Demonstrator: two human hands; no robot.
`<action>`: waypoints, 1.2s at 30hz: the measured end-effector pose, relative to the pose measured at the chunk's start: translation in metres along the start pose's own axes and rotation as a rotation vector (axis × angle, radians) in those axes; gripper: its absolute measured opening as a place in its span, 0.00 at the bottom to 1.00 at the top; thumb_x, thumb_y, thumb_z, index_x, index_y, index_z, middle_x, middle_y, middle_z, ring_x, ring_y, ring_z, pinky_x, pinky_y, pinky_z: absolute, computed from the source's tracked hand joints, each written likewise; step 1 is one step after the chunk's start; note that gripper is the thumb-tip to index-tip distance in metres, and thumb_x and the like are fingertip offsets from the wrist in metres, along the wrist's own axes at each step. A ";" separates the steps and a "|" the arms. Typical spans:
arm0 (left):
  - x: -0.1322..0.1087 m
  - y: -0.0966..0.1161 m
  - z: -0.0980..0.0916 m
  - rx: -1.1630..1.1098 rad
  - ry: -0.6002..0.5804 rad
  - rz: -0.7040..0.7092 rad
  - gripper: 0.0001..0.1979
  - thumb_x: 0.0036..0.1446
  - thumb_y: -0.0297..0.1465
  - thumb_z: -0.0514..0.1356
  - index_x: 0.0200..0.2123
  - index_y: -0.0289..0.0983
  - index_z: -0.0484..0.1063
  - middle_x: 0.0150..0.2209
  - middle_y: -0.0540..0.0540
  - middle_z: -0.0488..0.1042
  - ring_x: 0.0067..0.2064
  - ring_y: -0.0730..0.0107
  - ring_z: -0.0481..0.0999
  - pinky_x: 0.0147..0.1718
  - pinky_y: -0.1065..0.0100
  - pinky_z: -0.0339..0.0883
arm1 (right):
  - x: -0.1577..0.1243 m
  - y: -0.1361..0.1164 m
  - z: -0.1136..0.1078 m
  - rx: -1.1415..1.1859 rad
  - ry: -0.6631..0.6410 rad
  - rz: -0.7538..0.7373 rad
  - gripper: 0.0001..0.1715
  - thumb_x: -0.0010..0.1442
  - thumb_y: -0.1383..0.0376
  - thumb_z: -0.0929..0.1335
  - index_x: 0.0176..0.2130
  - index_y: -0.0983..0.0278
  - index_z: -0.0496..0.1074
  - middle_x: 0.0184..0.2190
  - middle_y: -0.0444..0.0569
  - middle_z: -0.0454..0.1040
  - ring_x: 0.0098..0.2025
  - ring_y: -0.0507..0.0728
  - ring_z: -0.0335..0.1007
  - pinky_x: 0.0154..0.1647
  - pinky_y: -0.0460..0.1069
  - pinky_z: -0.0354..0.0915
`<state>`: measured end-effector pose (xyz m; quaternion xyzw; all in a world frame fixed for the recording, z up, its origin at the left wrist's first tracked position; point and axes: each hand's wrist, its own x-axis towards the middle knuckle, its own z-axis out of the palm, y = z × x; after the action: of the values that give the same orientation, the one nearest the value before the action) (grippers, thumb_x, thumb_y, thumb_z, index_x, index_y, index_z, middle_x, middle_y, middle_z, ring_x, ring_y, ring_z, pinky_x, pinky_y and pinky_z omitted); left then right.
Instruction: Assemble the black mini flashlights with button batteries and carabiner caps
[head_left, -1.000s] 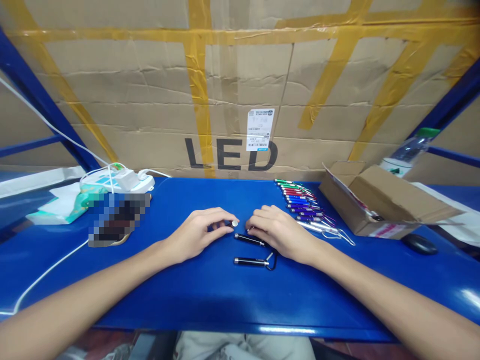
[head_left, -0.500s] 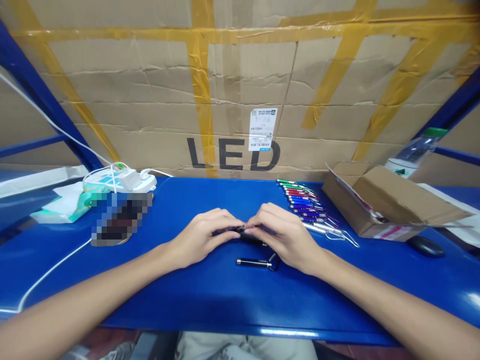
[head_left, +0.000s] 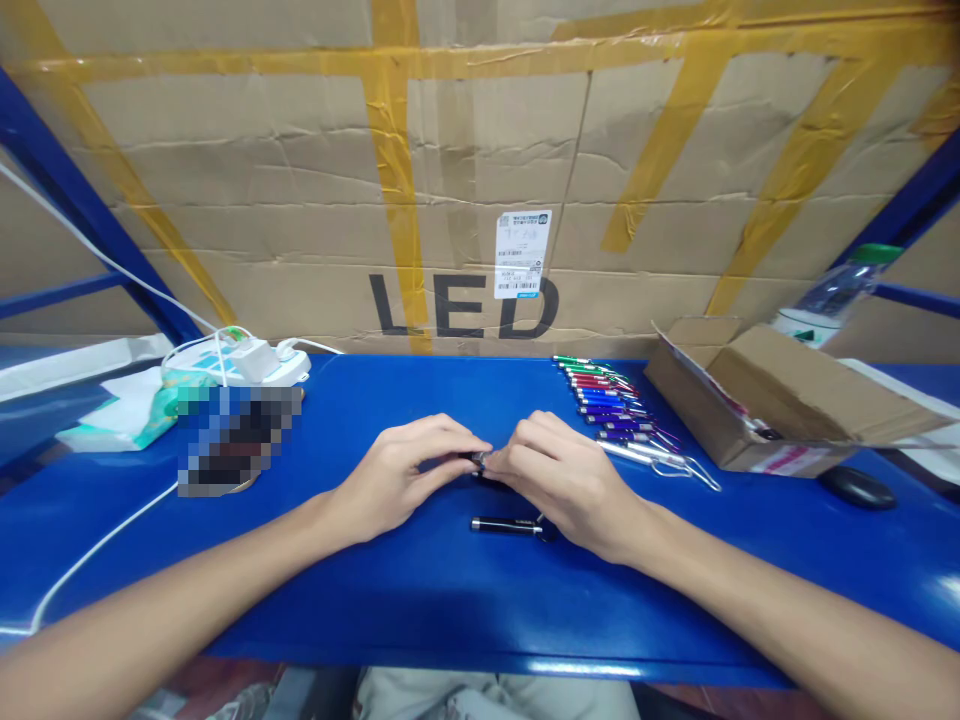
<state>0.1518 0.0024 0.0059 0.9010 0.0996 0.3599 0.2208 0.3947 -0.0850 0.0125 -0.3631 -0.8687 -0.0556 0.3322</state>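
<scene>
Black tube (head_left: 506,525) | crosswise, silver end (head_left: 475,524) left (held piece (head_left: 478,460): axis unclear)

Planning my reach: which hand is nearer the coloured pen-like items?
Right. The right hand is left of the coloured items, toward their near end; the left hand is farther left.

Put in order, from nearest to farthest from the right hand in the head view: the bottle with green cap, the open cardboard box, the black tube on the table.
1. Black tube: close by the right hand, on the person's side.
2. Open cardboard box: to the hand's right.
3. Bottle with green cap: farther right, behind the box.
</scene>
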 end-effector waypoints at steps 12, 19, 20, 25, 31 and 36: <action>0.000 -0.002 -0.001 -0.015 0.013 -0.041 0.10 0.73 0.29 0.64 0.54 0.37 0.82 0.48 0.40 0.84 0.48 0.64 0.83 0.49 0.66 0.78 | 0.002 -0.002 -0.006 0.108 0.213 0.048 0.14 0.79 0.68 0.64 0.56 0.58 0.78 0.42 0.52 0.80 0.44 0.59 0.76 0.44 0.54 0.73; -0.001 -0.004 0.000 0.012 0.008 -0.031 0.10 0.72 0.27 0.66 0.54 0.37 0.81 0.48 0.41 0.84 0.49 0.65 0.83 0.50 0.66 0.77 | -0.002 0.001 0.001 0.149 0.160 0.079 0.11 0.79 0.69 0.65 0.57 0.60 0.73 0.47 0.51 0.81 0.46 0.58 0.78 0.49 0.53 0.74; -0.001 -0.003 0.000 0.012 0.011 -0.028 0.10 0.72 0.27 0.66 0.54 0.37 0.81 0.48 0.41 0.84 0.49 0.64 0.83 0.50 0.66 0.77 | -0.002 0.001 0.001 0.143 0.149 0.078 0.11 0.79 0.69 0.65 0.56 0.59 0.73 0.46 0.51 0.81 0.46 0.58 0.78 0.49 0.53 0.74; 0.000 -0.001 0.003 0.019 0.046 0.002 0.10 0.72 0.28 0.66 0.54 0.37 0.81 0.46 0.41 0.84 0.46 0.65 0.82 0.45 0.67 0.77 | -0.001 0.000 0.002 0.128 0.132 -0.004 0.11 0.79 0.71 0.64 0.55 0.62 0.73 0.48 0.53 0.80 0.50 0.58 0.77 0.52 0.53 0.75; -0.001 0.001 0.005 0.039 0.118 0.050 0.12 0.69 0.25 0.68 0.54 0.37 0.80 0.44 0.43 0.83 0.44 0.67 0.81 0.45 0.68 0.76 | -0.001 -0.004 0.002 0.131 0.140 -0.002 0.12 0.77 0.74 0.66 0.55 0.64 0.74 0.50 0.55 0.80 0.51 0.58 0.77 0.52 0.53 0.76; -0.002 0.002 0.006 0.034 0.153 0.077 0.13 0.68 0.23 0.68 0.54 0.37 0.80 0.42 0.45 0.81 0.42 0.70 0.80 0.43 0.69 0.75 | -0.002 -0.007 0.002 0.075 0.210 -0.058 0.13 0.75 0.75 0.67 0.55 0.65 0.75 0.50 0.56 0.82 0.51 0.59 0.79 0.51 0.54 0.77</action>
<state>0.1547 -0.0021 0.0017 0.8776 0.0879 0.4342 0.1831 0.3897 -0.0908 0.0102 -0.3172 -0.8408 -0.0705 0.4330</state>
